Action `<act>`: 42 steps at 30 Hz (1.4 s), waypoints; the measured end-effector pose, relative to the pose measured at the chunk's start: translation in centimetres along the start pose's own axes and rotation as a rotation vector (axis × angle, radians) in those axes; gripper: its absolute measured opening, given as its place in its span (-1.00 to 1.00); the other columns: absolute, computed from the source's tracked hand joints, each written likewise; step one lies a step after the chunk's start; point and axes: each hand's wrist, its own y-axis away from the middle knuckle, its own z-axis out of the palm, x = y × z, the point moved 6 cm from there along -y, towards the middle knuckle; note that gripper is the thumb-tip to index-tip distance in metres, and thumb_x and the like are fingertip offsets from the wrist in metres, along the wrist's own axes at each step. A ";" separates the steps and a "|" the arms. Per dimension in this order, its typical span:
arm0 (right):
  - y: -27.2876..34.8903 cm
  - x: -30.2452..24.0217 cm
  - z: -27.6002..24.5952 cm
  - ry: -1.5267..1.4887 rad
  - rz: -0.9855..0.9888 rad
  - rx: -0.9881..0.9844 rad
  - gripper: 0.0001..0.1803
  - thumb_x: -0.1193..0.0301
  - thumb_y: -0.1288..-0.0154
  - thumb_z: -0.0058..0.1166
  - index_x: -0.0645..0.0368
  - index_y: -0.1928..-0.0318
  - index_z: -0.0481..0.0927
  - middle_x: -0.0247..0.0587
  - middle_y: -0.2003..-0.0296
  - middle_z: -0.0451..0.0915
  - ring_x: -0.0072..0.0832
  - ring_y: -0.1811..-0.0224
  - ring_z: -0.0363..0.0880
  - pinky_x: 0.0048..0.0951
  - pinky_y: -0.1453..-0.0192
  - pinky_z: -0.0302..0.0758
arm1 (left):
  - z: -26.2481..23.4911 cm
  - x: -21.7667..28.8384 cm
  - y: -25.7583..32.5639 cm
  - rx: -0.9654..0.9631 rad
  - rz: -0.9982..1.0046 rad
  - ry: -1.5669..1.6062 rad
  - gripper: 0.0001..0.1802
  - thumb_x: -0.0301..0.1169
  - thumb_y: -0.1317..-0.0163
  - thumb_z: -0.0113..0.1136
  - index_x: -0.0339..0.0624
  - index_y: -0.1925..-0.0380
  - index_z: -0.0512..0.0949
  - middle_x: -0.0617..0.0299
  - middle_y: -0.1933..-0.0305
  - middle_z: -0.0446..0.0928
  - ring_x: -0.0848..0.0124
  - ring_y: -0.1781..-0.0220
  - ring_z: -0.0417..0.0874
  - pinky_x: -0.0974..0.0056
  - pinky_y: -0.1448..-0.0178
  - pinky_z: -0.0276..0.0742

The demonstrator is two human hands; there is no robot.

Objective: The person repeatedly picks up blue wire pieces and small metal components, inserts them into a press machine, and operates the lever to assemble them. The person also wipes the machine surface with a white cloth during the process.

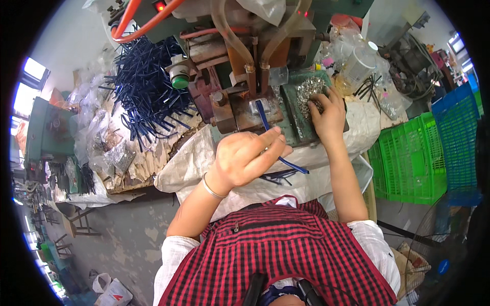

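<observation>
left grip (247, 155) pinches blue strip (270, 132); right hand (326, 115) on metal bits (309, 92).

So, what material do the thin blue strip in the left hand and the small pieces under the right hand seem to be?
The thin blue strip held by the left hand looks like plastic: uniform dark blue, slightly glossy, slender. It could also be coated. The small pieces that the right hand touches look like metal: silver-grey with bright glints. They are too small to tell more.
</observation>
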 end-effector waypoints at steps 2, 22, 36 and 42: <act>0.0 0.0 0.2 -0.070 -0.010 -0.017 -0.76 0.39 -0.15 0.37 0.09 0.14 0.75 0.08 -0.18 0.60 0.05 -0.37 0.46 0.03 -0.36 0.44 | 0.0 -0.1 -0.2 0.005 0.011 0.007 -0.59 -0.43 0.00 0.60 -0.17 0.13 0.66 0.13 0.10 0.75 0.40 0.48 0.67 0.34 0.43 0.58; -1.7 -0.9 0.3 -0.521 0.170 -0.012 -0.82 0.48 -0.41 0.25 0.25 0.04 0.72 -0.20 0.23 0.76 -0.55 0.18 0.69 -0.49 -0.01 0.58 | -22.5 -21.0 21.8 -0.379 -1.185 -1.143 -0.77 -0.23 -0.21 0.42 -0.15 0.30 0.76 0.07 0.12 0.73 0.07 0.05 0.74 0.02 0.06 0.65; 4.3 1.2 -6.1 -0.696 0.385 0.037 -0.84 0.62 -0.41 0.15 0.29 0.08 0.74 -0.30 0.13 0.75 -0.57 0.04 0.66 -0.48 -0.13 0.55 | -14.2 -14.6 18.7 0.197 -1.371 -0.257 -0.84 -0.41 -0.28 0.39 -0.30 0.36 0.68 0.25 0.46 0.67 0.51 0.45 0.60 0.38 0.27 0.49; -2.1 -11.9 -2.7 -0.954 0.124 -0.075 -0.72 0.65 -0.25 0.29 0.31 0.02 0.64 -0.22 0.15 0.72 -0.50 0.06 0.68 -0.47 -0.11 0.57 | -8.1 -14.6 13.8 0.322 -1.064 0.095 -0.89 -0.57 -0.39 0.28 -0.30 0.15 0.55 0.33 0.28 0.60 0.64 0.31 0.56 0.48 0.23 0.48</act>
